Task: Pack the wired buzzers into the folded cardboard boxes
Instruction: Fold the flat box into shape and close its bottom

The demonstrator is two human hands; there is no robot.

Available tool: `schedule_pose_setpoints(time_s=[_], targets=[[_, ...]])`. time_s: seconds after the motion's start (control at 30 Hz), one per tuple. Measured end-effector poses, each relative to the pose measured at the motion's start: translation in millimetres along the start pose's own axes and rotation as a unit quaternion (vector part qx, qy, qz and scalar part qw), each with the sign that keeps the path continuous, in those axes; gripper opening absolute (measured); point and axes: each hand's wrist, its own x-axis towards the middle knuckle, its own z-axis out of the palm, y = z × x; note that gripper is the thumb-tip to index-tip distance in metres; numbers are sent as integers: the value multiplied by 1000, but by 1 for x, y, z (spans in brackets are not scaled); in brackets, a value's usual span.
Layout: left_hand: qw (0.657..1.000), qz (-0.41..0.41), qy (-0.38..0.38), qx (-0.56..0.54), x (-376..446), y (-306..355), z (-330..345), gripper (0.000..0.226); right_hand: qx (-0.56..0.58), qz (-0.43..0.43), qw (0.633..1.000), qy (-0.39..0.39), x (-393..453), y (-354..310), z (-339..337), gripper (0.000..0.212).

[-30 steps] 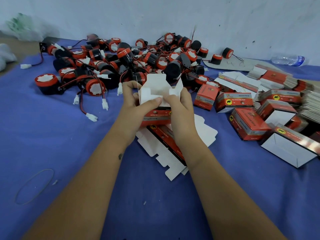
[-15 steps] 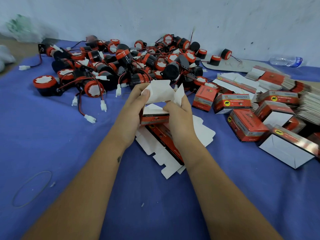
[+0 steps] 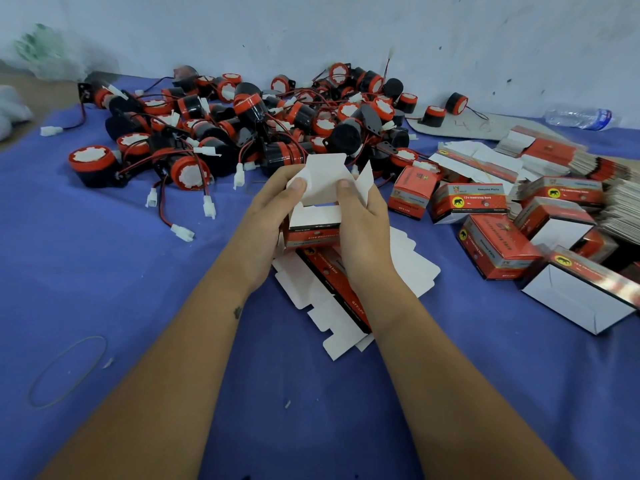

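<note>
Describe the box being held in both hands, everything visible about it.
The held box is a small carton of thin printed card, red and black outside with pale lettering, plain white inside. It is upright and open at the top, with its white flaps standing up. The left hand and right hand grip its sides, thumbs pressing on the flaps. It is held above flat unfolded cartons on the blue cloth. Its contents cannot be seen.

Right-edge card stack (image 3: 623,209) cut off

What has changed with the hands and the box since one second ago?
Both thumbs moved up onto the big white flap of the box and press it; left hand and right hand still hold the box. The buzzer pile and flat carton underneath stayed.
</note>
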Motion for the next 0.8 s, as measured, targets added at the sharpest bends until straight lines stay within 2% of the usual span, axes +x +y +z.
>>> schedule_pose_setpoints(time_s=[0.2, 0.27, 0.3, 0.37, 0.47, 0.5, 0.57, 0.8], targets=[[999, -9, 28, 15, 1, -1, 4, 27, -3, -4, 1000, -25, -1, -1, 0, 37], [998, -9, 58, 7, 2, -1, 4, 28, 52, 3, 995, -85, -3, -1, -1, 18], [997, -12, 76, -3, 3, -1, 4, 28, 97, 19, 988, -121, -4, -1, -2, 15], [994, -22, 109, -17, 4, 0, 3, 28, 159, 57, 975, -147, -3, 0, -6, 28], [992, -28, 122, -7, 4, 1, 3, 31, 165, 113, 970, -138, 4, 2, -9, 36], [993, -26, 119, -4, 3, 1, 3, 32, 146, 127, 971, -139, 5, 2, -8, 32], [993, -20, 113, -3, 3, -1, 3, 32, 109, 110, 979, -132, 7, 3, -8, 18], [991, 19, 125, -34, 5, -2, 7, 34, 134, -6, 984, -118, 7, 1, -6, 40]])
